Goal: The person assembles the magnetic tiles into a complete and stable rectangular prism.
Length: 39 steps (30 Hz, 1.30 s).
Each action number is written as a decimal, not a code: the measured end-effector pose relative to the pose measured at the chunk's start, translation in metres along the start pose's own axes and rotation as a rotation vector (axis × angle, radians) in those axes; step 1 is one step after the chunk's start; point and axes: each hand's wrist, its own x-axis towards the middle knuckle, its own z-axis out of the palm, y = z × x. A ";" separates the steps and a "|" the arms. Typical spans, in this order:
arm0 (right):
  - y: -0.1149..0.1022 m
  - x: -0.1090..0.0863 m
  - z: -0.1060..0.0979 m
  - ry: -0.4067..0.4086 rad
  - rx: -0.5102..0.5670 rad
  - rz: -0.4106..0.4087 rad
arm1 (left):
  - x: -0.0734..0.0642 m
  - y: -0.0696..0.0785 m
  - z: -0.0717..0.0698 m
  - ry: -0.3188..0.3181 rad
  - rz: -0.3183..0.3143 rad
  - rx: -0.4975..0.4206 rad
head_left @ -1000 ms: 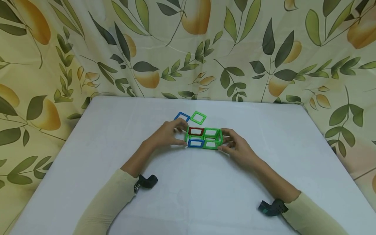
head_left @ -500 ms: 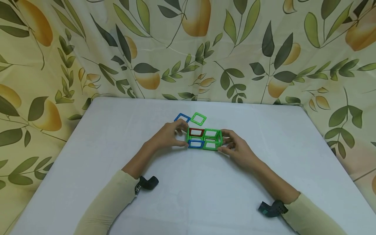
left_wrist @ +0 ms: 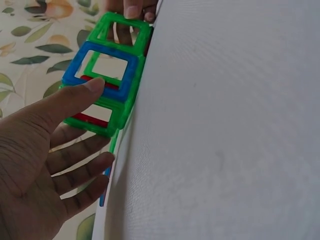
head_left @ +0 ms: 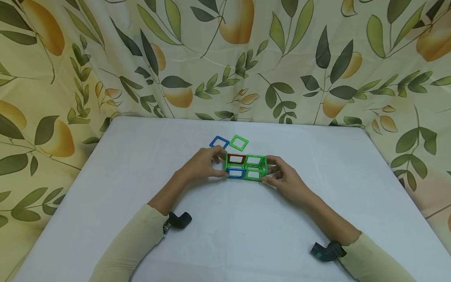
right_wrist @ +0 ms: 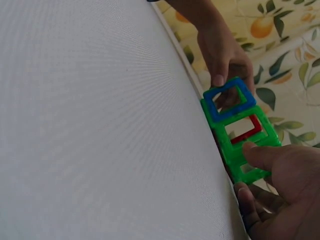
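A low box built of magnetic tiles [head_left: 245,167] stands on the white-covered table, mostly green. Its upper side carries a red tile [head_left: 236,155] at left; a blue tile [head_left: 235,170] is on the front left. My left hand [head_left: 201,163] holds the left end, thumb at the front on the blue tile [left_wrist: 131,70] and fingers behind. At the right end my right hand [head_left: 287,179] grips between thumb and fingers; its thumb lies on a green tile [right_wrist: 227,150] in the right wrist view. The right hand's rear fingers are partly hidden by the box.
Behind the box lie two loose tiles, one blue [head_left: 222,139] and one green [head_left: 243,139]. The white table [head_left: 225,231] stretches in front. A leaf-and-fruit patterned cloth [head_left: 211,58] hangs along the far side. Each wrist wears a black camera.
Hardly anything differs. The left hand and the box's left end have shifted very slightly to the right, and the loose blue tile shows a little more. Both hands keep their hold.
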 end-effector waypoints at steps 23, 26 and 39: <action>0.000 0.000 0.000 -0.001 -0.012 -0.006 | 0.001 0.003 -0.003 -0.035 -0.037 -0.012; 0.001 0.000 0.000 -0.001 -0.014 -0.011 | 0.001 0.002 -0.004 -0.028 -0.059 -0.005; 0.000 0.000 0.000 -0.001 -0.017 -0.011 | 0.004 -0.002 -0.005 0.138 -0.157 -0.022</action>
